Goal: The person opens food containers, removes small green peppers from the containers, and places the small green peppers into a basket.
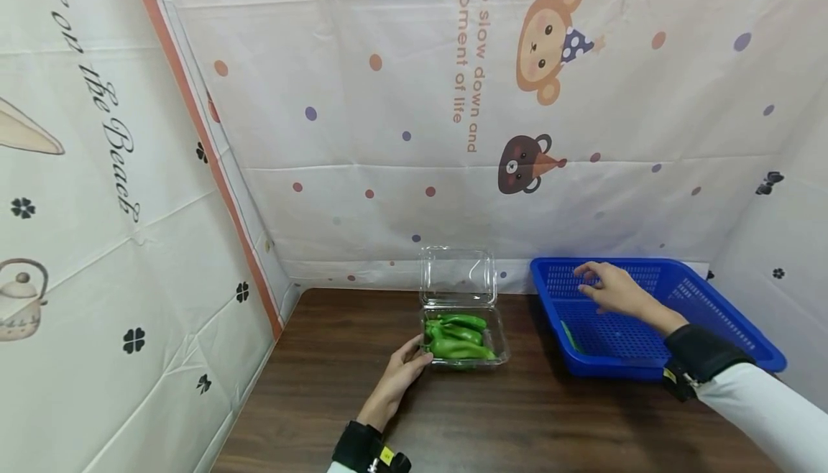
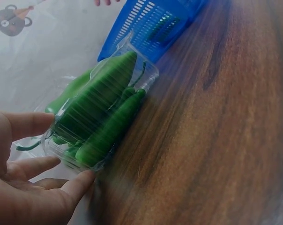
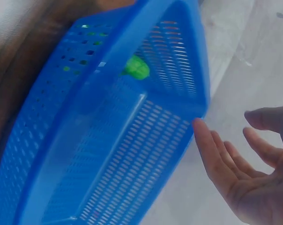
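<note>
Several glossy green peppers [image 1: 462, 348] with curved stems lie side by side in a clear, shallow plastic clamshell box [image 1: 501, 353], just right of the left hand [image 1: 397, 379]. The box's transparent hinged lid [image 1: 458, 275] stands up on the side farther from that hand. The left hand has its fingers spread and fairly straight, tips against the nearest end of the box rather than wrapped around it. That light brace looks right for thin plastic: enough to stop it sliding, not enough to buckle the wall.

The right hand [image 1: 617, 292] hovers over a blue perforated plastic basket [image 1: 614, 371], its fingers parted and loosely bent, with nothing in them. A bright green piece [image 1: 571, 338], probably another pepper, lies partly hidden inside the basket's wall, left of and below that hand. To reach it well, the hand would do best to come in from above, clear the rim, and pinch the body rather than the stem, which could snap.

Both containers sit on a dark brown wood-grain bench [image 1: 485, 415], and a white printed cloth [image 1: 356, 121] hangs beyond the hands.
</note>
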The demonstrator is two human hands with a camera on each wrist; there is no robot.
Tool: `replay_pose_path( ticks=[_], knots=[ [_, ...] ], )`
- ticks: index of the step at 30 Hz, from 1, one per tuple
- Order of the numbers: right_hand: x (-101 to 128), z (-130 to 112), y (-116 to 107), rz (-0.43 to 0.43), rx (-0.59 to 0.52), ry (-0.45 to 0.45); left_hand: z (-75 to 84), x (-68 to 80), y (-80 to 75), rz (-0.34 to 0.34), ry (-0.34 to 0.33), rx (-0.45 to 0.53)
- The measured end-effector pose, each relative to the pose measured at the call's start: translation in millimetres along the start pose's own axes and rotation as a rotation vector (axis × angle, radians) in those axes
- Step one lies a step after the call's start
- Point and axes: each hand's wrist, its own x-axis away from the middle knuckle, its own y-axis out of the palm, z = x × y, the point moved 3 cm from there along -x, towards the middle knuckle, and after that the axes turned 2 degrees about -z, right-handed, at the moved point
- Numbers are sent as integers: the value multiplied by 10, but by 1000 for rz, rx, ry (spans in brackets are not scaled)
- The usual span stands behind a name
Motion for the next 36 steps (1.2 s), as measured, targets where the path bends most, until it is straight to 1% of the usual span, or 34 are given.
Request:
replay_pose_path(
  ticks=[5, 8, 12, 18, 24, 30, 33, 36],
  knots=[
    [12, -94, 0, 88, 23, -36, -9, -8, 4, -2, -5, 4],
    [23, -132, 22, 118, 32, -57, -4, -20, -5, -3, 2, 1],
    [21, -184, 8, 137, 36, -63, -2, -19, -18, -3, 2, -9],
    [9, -232, -58, 145, 41, -71, -10, -14, -9, -2, -2, -13],
    [-41, -259, -75, 138, 42, -68, -7, -14, -2, -7, -5, -6],
    [-146, -351, -93, 155, 55, -104, -4, -19, -11, -12, 0, 0],
    [-186, -396, -99, 147, 57, -119, -20, -20, -4, -14, -5, 11],
    [-221, -459, -157, 142, 65, -137, -5, -58, 9, -11, 6, 5]
  ],
)
